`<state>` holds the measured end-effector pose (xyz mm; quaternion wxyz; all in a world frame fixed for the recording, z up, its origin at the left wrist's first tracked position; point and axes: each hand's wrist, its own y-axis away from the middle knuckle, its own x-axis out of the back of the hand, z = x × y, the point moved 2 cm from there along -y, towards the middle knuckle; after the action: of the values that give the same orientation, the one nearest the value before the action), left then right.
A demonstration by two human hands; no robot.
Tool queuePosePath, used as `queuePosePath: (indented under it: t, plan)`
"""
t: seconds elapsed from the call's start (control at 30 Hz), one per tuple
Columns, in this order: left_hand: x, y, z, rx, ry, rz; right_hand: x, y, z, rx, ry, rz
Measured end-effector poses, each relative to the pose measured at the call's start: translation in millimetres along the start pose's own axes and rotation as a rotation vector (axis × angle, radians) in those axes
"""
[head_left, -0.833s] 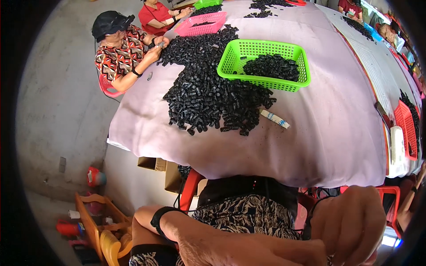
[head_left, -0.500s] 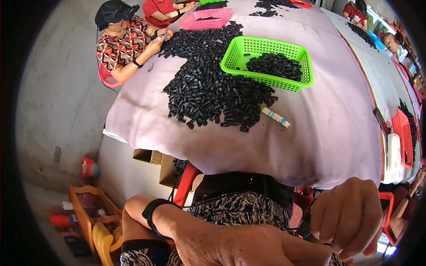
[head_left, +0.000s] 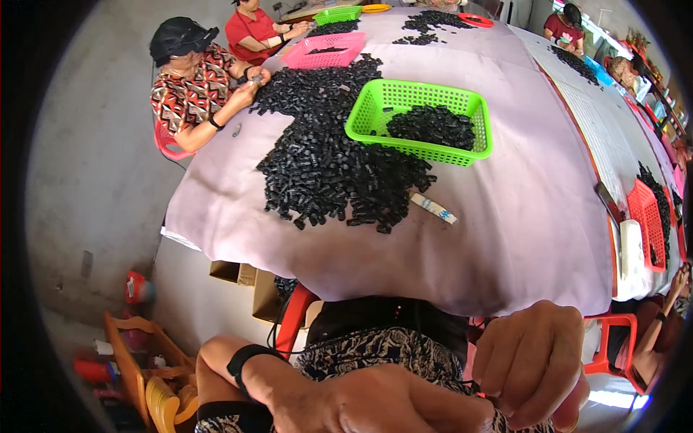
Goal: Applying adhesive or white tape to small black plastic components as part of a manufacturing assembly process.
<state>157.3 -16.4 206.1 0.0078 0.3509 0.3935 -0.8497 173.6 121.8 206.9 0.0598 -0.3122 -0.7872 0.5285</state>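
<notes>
L hand point(head_left: 379, 400) half out of frame, R hand point(head_left: 533, 364) curled, both nearside of green basket point(head_left: 426, 94); can't tell what's held (if anything). Black pcs point(head_left: 325, 173) heaped basket's near-left: prob light, stiff, slick; pinch mid-body.

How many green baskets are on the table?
2: the near green basket, beside the large black pile, and the far green basket, beyond the pink basket. Others may be hidden.
</notes>
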Motion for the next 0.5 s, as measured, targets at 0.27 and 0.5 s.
queuePosePath:
  t: [0.27,0.5]
  plan:
    - [4.1,-14.4,11.3,-0.205,-0.154,-0.154,2.5,12.6,-3.1,0.061,0.036,-0.008]
    - [5.6,-14.7,19.1,-0.165,-0.182,-0.273,9.0,15.1,7.1,0.046,-0.04,-0.064]
